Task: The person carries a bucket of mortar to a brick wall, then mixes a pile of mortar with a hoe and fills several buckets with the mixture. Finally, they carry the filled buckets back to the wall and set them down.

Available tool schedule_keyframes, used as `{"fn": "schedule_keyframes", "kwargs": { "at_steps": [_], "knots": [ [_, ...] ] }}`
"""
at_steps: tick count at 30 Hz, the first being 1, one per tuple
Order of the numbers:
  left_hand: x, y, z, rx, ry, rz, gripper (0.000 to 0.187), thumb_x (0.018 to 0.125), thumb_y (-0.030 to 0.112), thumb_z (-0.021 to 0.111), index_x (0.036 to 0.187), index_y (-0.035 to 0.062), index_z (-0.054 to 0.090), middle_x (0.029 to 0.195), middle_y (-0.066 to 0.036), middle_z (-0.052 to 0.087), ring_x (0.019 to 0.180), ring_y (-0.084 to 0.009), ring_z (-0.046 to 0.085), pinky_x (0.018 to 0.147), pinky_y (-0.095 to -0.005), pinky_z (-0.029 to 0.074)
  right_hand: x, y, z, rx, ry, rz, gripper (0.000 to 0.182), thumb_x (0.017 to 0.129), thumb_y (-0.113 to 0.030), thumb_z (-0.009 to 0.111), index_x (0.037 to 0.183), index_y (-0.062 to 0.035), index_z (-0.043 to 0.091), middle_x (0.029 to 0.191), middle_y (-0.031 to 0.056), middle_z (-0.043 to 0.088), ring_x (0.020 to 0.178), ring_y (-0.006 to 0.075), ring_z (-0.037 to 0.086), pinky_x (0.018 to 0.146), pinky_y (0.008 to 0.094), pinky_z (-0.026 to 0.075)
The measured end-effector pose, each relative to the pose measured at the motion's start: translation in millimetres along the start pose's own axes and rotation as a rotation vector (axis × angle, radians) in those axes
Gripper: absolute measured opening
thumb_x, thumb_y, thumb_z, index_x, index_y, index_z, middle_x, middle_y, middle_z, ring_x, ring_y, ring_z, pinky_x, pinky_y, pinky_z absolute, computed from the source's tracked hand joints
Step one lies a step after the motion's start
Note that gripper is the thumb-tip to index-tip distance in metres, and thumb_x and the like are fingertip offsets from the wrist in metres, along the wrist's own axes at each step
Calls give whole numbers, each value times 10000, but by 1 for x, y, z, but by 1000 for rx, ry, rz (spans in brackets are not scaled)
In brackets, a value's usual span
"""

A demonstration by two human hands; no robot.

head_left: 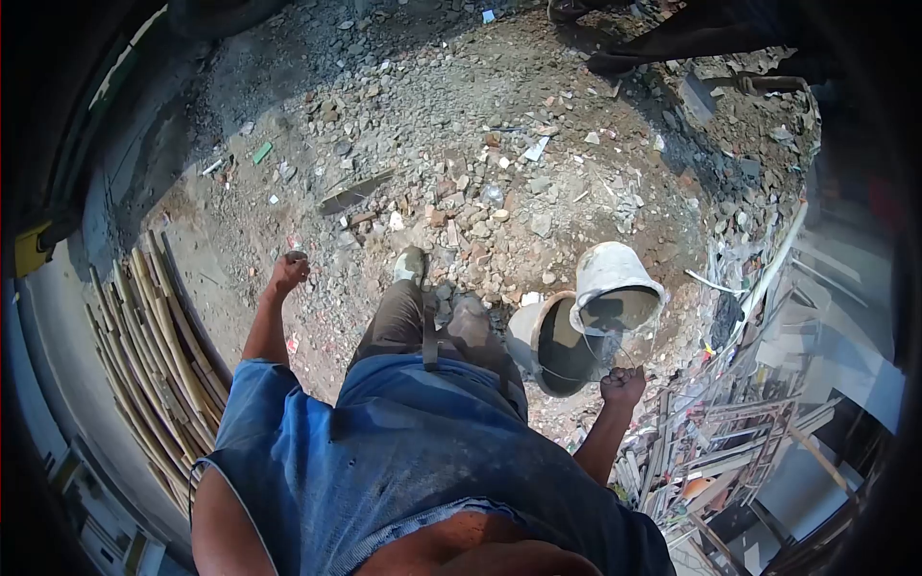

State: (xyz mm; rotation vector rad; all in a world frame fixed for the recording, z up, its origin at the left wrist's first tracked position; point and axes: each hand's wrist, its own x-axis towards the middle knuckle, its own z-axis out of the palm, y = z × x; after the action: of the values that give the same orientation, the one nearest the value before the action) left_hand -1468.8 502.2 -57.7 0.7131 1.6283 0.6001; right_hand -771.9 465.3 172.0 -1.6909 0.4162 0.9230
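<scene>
My right hand [624, 384] is closed around the thin wire handle of a white, dirt-smeared bucket [615, 264]. A second, grey bucket [523, 331] hangs or stands right beside it, its wire handle also running toward that hand. Both buckets are tilted with their mouths toward me, and their insides look dark. Out to the left, my left hand [290, 271] is held away from my body over the rubble, fingers curled in a loose fist with nothing visible in them.
Rubble and broken stone [461, 192] cover the ground ahead. Long bamboo poles [158, 355] lie at left. A flat plank [355, 192] lies in the debris. Scrap wood and sheets [730, 432] are piled at right. Another person's dark-clad leg [682, 38] shows at top right.
</scene>
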Motion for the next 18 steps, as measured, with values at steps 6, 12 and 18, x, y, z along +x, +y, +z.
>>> {"fn": "schedule_keyframes", "kwargs": {
  "at_steps": [6, 12, 18],
  "knots": [
    [64, 128, -27, -2, 110, 118, 365, 861, 309, 520, 1070, 12, 557, 810, -91, 635, 649, -142, 587, 550, -266, 458, -29, -20, 87, 62, -81, 34, 396, 946, -387, 313, 606, -184, 319, 487, -42, 280, 461, 132, 370, 490, 315, 262],
    [95, 172, -18, 160, -80, 63, 316, 881, 228, 501, 1066, -24, 550, 819, -132, 634, 703, -206, 618, 618, -310, 512, -21, -39, 189, 51, -203, 1, 308, 888, -252, 398, 591, -208, 329, 498, -46, 298, 482, 118, 415, 411, 298, 259],
    [113, 145, -86, 140, -2, -14, 411, 847, 318, 501, 1140, 30, 519, 875, -109, 647, 712, -198, 636, 544, -294, 464, 44, -51, 340, -119, -184, 55, 306, 901, -324, 363, 613, -224, 345, 489, -56, 297, 457, 108, 397, 407, 263, 245]
  ]
}}
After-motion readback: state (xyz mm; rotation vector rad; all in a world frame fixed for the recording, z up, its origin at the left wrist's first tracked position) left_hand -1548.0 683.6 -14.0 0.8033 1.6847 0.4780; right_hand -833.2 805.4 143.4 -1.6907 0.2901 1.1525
